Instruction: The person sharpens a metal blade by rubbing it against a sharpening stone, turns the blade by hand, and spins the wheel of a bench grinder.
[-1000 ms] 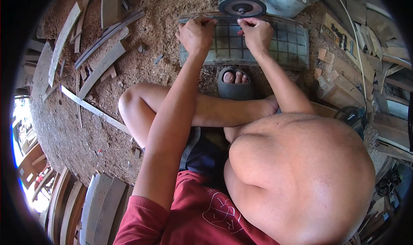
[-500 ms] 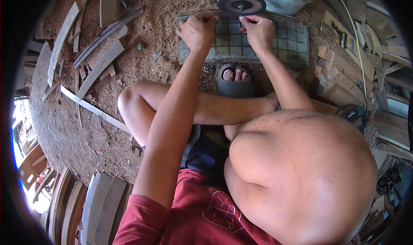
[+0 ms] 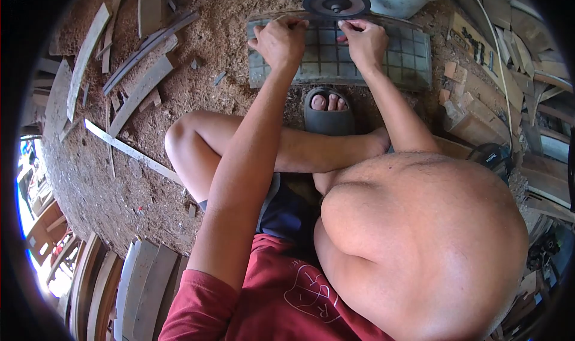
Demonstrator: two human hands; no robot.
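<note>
My left hand [image 3: 281, 41] is closed in a pinch, its fingertips just left of and below a round grinding disc [image 3: 323, 4]. On the other side of the disc, my right hand [image 3: 367, 43] pinches too, thumb and forefinger pressed together. Whatever lies between the fingers is too small to make out. Both hands are over a curved, glassy panel [image 3: 326, 56] marked with dark grid lines, which lies on the ground. The disc belongs to a machine at the top edge, only partly in view.
A whitish bucket [image 3: 398, 2] stands right of the disc. Wood strips [image 3: 144, 92] lie on sawdust to the left, and curved boards [image 3: 141, 287] stand at lower left. Wood offcuts [image 3: 476, 116] and a power tool [image 3: 492, 158] are at right. My sandalled foot [image 3: 328, 116] is below the panel.
Both hands have shifted slightly to the right along the disc's near edge, still pinched. The panel and the things around it have stayed in place.
</note>
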